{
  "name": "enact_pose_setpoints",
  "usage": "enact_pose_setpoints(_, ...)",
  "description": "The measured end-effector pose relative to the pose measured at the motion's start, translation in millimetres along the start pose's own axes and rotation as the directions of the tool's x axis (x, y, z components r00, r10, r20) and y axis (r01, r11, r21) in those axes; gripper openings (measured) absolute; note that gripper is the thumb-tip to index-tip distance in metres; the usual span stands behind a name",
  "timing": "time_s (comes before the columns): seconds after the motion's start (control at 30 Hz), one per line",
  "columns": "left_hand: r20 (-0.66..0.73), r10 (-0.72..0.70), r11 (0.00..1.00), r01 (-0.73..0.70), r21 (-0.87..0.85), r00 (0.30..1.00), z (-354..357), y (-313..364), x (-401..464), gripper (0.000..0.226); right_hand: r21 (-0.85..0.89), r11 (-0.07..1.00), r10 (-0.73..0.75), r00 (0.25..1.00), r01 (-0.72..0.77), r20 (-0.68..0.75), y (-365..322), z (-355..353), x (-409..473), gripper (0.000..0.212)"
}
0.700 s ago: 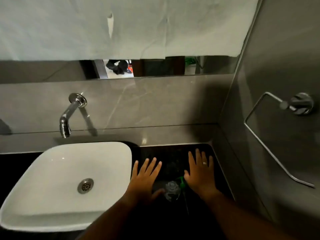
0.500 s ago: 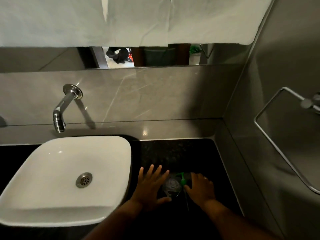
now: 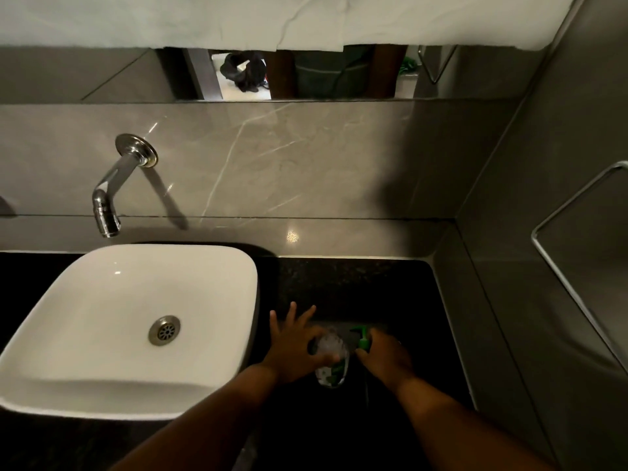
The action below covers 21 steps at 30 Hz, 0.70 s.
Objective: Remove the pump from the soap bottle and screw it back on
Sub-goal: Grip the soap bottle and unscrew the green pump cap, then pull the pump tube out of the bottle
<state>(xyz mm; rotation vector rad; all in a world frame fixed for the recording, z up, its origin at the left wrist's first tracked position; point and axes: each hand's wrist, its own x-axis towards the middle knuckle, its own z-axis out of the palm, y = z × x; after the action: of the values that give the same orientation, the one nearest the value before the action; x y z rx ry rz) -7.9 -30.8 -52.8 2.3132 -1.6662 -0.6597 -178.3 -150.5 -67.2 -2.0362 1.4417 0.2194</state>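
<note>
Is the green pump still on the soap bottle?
On. The green pump sits atop the soap bottle, with the right hand closing on it.

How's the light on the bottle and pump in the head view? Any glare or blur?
Head view: the soap bottle and green pump sit in deep shadow on the black counter, slightly soft; a glare spot on the ledge; wide-angle bending at the edges.

Clear soap bottle (image 3: 331, 360), green pump (image 3: 363, 338) attached.
</note>
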Motion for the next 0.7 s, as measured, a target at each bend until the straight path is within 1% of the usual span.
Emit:
enact_pose_setpoints(0.07,0.031,-0.019,1.000,0.019,-0.018,0.999,-3,-3,-2,0.072,-0.019,1.000,0.013,1.000,-0.013,-0.010,-1,-2,3,0.032)
enact_pose_setpoints(0.1,0.034,-0.031,0.999,0.033,-0.035,0.999,-2,-4,-5,0.065,0.003,1.000,0.011,1.000,-0.011,-0.023,-3,-5,3,0.030)
enact_pose_setpoints(0.17,0.029,-0.054,0.996,0.056,-0.069,0.998,2,-5,-7,0.061,0.097,0.995,-0.025,0.996,0.034,-0.086,-12,-18,7,0.023)
enact_pose_setpoints(0.23,0.036,-0.066,0.991,0.070,-0.112,0.997,4,-5,-9,0.062,0.238,0.962,-0.088,0.980,0.130,-0.179,-30,-42,12,0.018)
enact_pose_setpoints(0.27,0.040,-0.073,0.988,0.078,-0.135,0.997,5,-5,-10,0.062,0.324,0.924,-0.126,0.962,0.202,-0.242,-42,-56,14,0.015)
enact_pose_setpoints(0.3,0.042,-0.082,0.985,0.087,-0.152,0.996,6,-5,-11,0.063,0.427,0.861,-0.156,0.942,0.277,-0.297,-56,-72,16,0.014)
enact_pose_setpoints(0.33,0.041,-0.089,0.982,0.095,-0.164,0.995,6,-5,-11,0.063,0.532,0.779,-0.167,0.927,0.333,-0.336,-70,-88,16,0.017)
enact_pose_setpoints(0.4,0.029,-0.099,0.981,0.102,-0.167,0.995,7,-6,-12,0.062,0.683,0.622,-0.154,0.914,0.384,-0.375,-92,-116,14,0.024)
enact_pose_setpoints(0.43,0.025,-0.103,0.981,0.106,-0.164,0.994,8,-7,-12,0.061,0.723,0.562,-0.149,0.909,0.401,-0.389,-99,-126,11,0.027)
enact_pose_setpoints(0.47,0.021,-0.108,0.981,0.110,-0.158,0.994,8,-7,-12,0.061,0.747,0.511,-0.157,0.900,0.425,-0.406,-101,-130,9,0.030)
enact_pose_setpoints(0.53,0.021,-0.121,0.981,0.123,-0.151,0.992,8,-7,-12,0.060,0.750,0.468,-0.201,0.883,0.467,-0.425,-101,-127,1,0.033)
enact_pose_setpoints(0.63,0.022,-0.132,0.979,0.133,-0.153,0.991,9,-6,-13,0.059,0.706,0.481,-0.284,0.854,0.521,-0.436,-96,-105,-12,0.035)
enact_pose_setpoints(0.7,0.025,-0.135,0.977,0.137,-0.161,0.991,8,-6,-14,0.059,0.683,0.501,-0.309,0.847,0.532,-0.433,-92,-91,-16,0.032)
